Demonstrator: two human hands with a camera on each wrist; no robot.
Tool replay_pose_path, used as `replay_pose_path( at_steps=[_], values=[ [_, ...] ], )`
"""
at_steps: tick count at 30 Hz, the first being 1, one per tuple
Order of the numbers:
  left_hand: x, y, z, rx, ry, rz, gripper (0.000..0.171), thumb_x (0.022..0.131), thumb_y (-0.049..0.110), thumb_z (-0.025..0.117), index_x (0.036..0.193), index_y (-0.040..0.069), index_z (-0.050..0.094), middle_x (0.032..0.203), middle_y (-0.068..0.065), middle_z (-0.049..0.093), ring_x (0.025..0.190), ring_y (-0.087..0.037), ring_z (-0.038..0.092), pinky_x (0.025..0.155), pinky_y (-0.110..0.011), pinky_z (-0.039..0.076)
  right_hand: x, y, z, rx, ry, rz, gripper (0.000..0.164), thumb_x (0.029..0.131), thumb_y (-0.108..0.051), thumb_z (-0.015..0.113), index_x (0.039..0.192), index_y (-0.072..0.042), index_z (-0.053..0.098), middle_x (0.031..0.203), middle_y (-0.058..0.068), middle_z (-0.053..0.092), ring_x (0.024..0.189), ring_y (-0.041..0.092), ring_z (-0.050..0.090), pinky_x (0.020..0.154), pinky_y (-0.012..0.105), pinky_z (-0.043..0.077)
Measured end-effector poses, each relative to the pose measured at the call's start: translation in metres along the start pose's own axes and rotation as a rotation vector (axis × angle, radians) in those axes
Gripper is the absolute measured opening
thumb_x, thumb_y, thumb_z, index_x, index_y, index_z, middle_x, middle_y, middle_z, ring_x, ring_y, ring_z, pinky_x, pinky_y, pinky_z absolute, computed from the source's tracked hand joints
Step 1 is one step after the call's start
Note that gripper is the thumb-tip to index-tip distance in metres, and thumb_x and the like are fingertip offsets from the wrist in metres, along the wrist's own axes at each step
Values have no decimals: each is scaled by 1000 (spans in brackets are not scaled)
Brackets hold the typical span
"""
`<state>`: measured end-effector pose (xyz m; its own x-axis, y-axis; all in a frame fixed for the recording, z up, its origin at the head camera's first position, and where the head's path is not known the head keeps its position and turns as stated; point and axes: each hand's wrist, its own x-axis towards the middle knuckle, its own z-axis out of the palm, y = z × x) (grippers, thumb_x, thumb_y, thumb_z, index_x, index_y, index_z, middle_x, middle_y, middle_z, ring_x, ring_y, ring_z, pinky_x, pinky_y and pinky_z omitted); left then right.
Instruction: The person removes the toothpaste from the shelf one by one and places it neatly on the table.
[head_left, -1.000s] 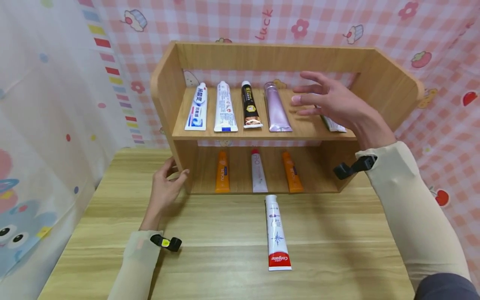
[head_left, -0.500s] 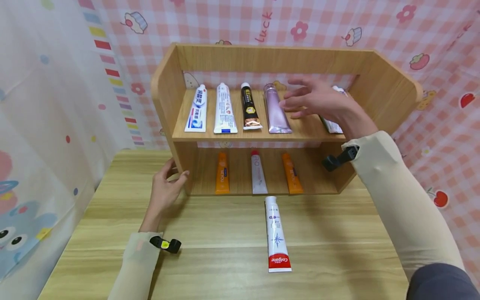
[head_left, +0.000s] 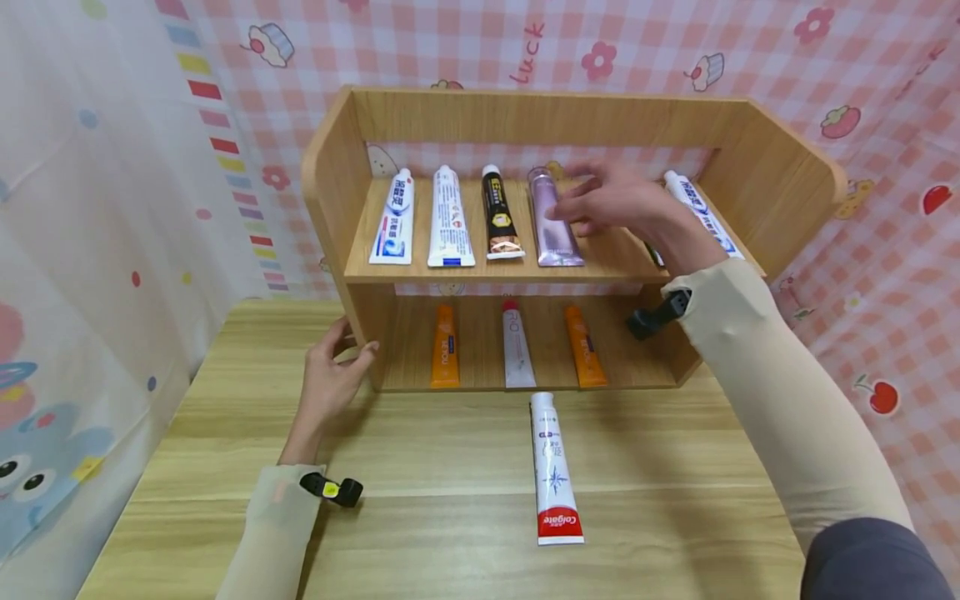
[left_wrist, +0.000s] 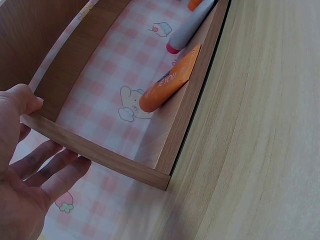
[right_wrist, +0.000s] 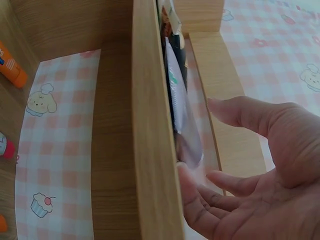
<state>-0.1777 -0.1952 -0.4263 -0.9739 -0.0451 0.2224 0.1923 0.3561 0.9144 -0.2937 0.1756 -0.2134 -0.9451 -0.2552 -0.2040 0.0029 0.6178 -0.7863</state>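
My left hand [head_left: 335, 375] grips the left side panel of a wooden shelf [head_left: 365, 325], its thumb inside and its fingers outside, as the left wrist view shows. On the upper deck, my right hand [head_left: 618, 200] is at the right side of a purple tube [head_left: 555, 229]. Its thumb and fingers are spread in the right wrist view, and one fingertip is by the tube's end [right_wrist: 191, 150]; contact is hard to tell. To the left lie a black toothpaste tube [head_left: 498, 208], a white tube [head_left: 450, 221] and a white-and-blue tube [head_left: 396, 217].
Another white-and-blue tube [head_left: 697, 208] lies at the upper right; a tube beside it is mostly hidden by my right arm. Below are two orange tubes [head_left: 445, 346] [head_left: 585, 346] and a grey-white one [head_left: 516, 346]. A Colgate tube [head_left: 555, 467] lies on the table [head_left: 420, 500].
My right hand has moved left and slightly down to the purple tube, uncovering the white-and-blue tube at the right. My left hand stays on the side panel.
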Motion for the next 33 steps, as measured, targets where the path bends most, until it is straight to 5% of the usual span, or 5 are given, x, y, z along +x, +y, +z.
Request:
replay_pose_path(
  at_steps=[11, 19, 26, 33],
  values=[
    [10, -32, 2, -14, 17, 5, 56, 98, 13, 67, 151, 11, 49, 139, -20, 60, 123, -34, 61, 87, -18, 59, 7, -7, 14, -71, 91, 74, 76, 91, -24, 78, 155, -12, 39, 142, 17, 53, 99, 18, 60, 69, 19, 58],
    [9, -32, 3, -26, 9, 11, 57, 98, 15, 67, 152, 13, 49, 140, -19, 58, 125, -34, 60, 93, -33, 61, 7, -9, 13, -116, 74, 88, 73, 92, -22, 77, 155, -14, 41, 138, 17, 57, 99, 21, 62, 75, 24, 59],
    [9, -32, 2, 0, 18, 18, 56, 99, 18, 66, 151, 14, 49, 140, -18, 59, 124, -34, 60, 93, -35, 61, 8, -13, 14, -196, 54, 75, 64, 93, -26, 75, 151, -15, 50, 127, 15, 60, 94, 19, 60, 76, 25, 53],
    [9, -32, 3, 5, 15, 13, 58, 98, 17, 67, 152, 14, 48, 140, -18, 59, 123, -34, 61, 95, -44, 61, 8, -17, 11, -217, -6, 64, 62, 92, -26, 74, 150, -16, 53, 100, 5, 63, 76, 11, 58, 67, 22, 51]
  ],
)
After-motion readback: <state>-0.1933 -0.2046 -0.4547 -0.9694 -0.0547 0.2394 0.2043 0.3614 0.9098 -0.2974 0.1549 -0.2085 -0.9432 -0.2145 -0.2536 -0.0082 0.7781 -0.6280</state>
